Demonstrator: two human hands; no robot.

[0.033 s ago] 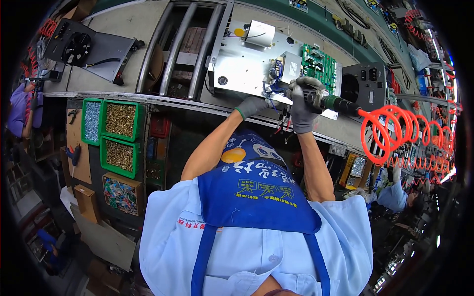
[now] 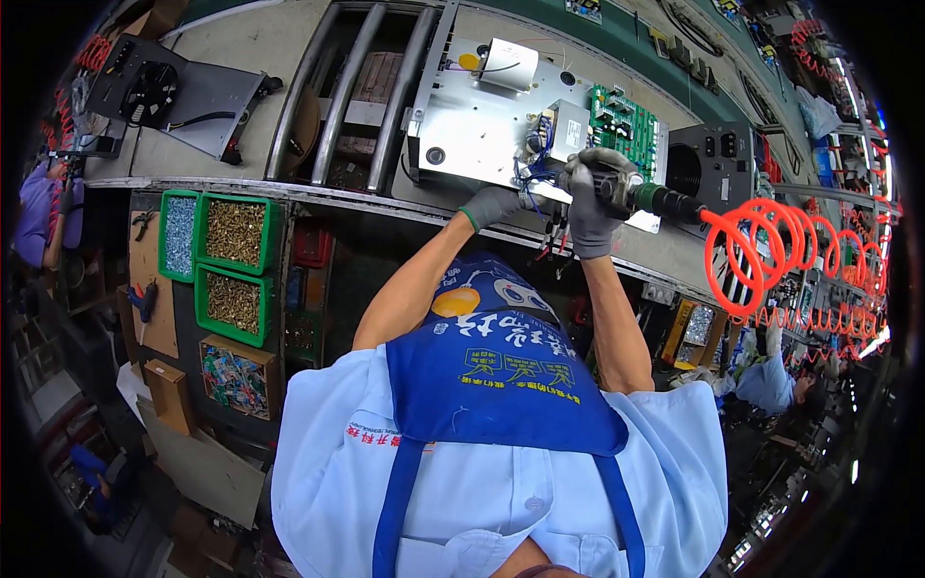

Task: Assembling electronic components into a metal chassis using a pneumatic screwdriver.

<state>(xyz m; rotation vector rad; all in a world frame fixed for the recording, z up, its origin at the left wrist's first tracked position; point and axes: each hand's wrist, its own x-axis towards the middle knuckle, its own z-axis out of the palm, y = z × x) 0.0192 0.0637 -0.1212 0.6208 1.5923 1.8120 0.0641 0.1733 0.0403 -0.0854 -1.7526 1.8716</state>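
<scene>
A silver metal chassis plate lies on the bench, carrying a white cylinder, a boxy metal-cased part and a green circuit board. My gloved right hand is wrapped round a pneumatic screwdriver, held nearly level, its nose pointing left towards the plate's front edge. At that same edge my gloved left hand is closed beside a bundle of blue wires. Its fingertips are partly hidden, so what they grip cannot be made out. Loose dark leads hang below the edge.
A red coiled air hose runs off right. Beside the plate stands a black fan panel; metal rollers and another fan unit lie left. Green bins of screws sit lower left. Other people work at both sides.
</scene>
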